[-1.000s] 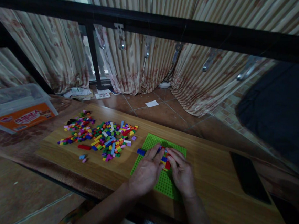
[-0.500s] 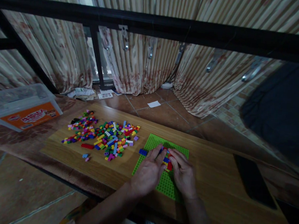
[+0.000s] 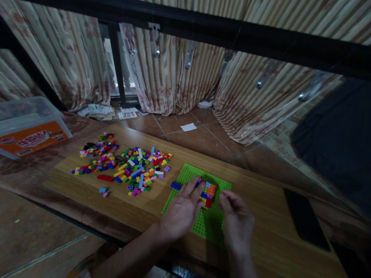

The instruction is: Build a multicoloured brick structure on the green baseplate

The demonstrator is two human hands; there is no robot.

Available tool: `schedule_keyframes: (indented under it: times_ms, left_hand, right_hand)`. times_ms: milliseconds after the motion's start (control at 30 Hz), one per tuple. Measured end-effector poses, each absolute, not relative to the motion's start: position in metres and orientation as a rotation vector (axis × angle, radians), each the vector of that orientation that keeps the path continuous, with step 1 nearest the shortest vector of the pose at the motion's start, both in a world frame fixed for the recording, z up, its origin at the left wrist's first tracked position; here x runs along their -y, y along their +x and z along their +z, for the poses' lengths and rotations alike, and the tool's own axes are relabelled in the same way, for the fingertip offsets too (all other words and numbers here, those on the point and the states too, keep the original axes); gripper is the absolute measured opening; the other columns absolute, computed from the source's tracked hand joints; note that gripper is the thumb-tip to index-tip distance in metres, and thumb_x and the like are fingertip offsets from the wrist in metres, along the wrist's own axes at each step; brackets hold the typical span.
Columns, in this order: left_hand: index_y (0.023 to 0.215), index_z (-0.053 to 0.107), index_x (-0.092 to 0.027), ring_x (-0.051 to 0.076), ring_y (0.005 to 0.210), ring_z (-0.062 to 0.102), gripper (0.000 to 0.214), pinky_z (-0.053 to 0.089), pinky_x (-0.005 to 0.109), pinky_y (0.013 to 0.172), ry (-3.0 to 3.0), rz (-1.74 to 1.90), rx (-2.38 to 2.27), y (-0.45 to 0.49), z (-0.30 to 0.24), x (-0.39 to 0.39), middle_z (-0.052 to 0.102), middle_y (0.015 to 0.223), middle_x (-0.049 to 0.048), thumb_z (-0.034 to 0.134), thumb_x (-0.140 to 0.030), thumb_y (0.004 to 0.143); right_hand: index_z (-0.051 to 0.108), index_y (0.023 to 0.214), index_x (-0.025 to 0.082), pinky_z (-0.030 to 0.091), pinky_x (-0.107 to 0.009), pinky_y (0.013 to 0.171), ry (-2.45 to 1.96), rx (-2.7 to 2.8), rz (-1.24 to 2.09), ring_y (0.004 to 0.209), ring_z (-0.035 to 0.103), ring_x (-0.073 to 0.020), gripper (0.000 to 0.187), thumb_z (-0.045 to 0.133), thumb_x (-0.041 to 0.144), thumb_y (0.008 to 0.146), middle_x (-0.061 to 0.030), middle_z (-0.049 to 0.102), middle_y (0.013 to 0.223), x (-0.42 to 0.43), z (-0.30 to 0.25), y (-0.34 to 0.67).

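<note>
A green baseplate (image 3: pixel 217 181) lies on the wooden table (image 3: pixel 263 213). A small block of coloured bricks (image 3: pixel 209 191) is built on it, with a blue brick (image 3: pixel 175 185) sticking out at its left edge. My left hand (image 3: pixel 183 209) rests on the plate with fingers stretched out, its fingertips touching the left side of the brick block. My right hand (image 3: pixel 238 222) hovers just right of the block, fingers curled inward, and nothing shows in them. A pile of loose coloured bricks (image 3: pixel 128 166) is spread on the table to the left.
A clear plastic box with an orange label (image 3: pixel 22 128) stands at the far left. A black phone (image 3: pixel 306 219) lies on the table at the right. A black metal rail (image 3: pixel 213 30) and curtains are behind; a dark cloth (image 3: pixel 349 139) hangs at the right.
My right hand has pulled back to the right, off the brick block, which now shows an orange top. My left hand stays on the block's left side.
</note>
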State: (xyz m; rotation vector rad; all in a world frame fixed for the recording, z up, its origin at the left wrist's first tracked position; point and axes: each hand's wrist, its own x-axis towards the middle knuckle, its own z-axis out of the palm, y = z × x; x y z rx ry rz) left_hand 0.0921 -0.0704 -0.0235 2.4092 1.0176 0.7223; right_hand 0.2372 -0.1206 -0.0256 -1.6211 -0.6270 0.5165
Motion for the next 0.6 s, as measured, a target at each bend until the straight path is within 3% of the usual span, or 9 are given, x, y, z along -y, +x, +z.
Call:
schedule_keyframes:
  times_ms: [600]
  left_hand:
    - [0.142, 0.039, -0.02, 0.026, 0.136, 0.041, 0.047, 0.039, 0.045, 0.111, 2.406, 0.698, -1.03, 0.0935, -0.0229, 0.0701, 0.035, 0.152, 0.0134, 0.045, -0.026, 0.095]
  right_hand:
    - [0.075, 0.089, 0.02, 0.053, -0.038, 0.083, -1.658, 0.749, 0.472, 0.085, 0.07, -0.0233, 0.026, 0.071, 0.039, 0.073, -0.0074, 0.076, 0.094, 0.1214, -0.0309, 0.2259]
